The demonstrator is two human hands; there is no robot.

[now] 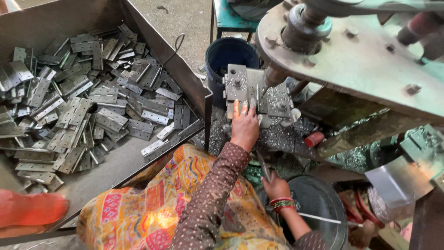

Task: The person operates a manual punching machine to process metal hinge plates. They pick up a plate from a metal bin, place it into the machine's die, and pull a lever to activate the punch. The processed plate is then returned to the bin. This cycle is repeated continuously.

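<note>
- Metal shavings (277, 134) litter the bench under a heavy press (351, 51); a big steel bin (152, 41) on the left holds loose grey hinges (92, 102).
- Left hand (244, 127) lies on the press block (245, 88), fingers stretched flat over a hinge there (mostly hidden).
- Right hand (276, 187), bangles at the wrist, is clenched around a thin rod (264, 167).

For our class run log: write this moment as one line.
left hand: on grey metal press block | right hand: gripping thin metal rod | tray: flat grey steel hinges
</note>
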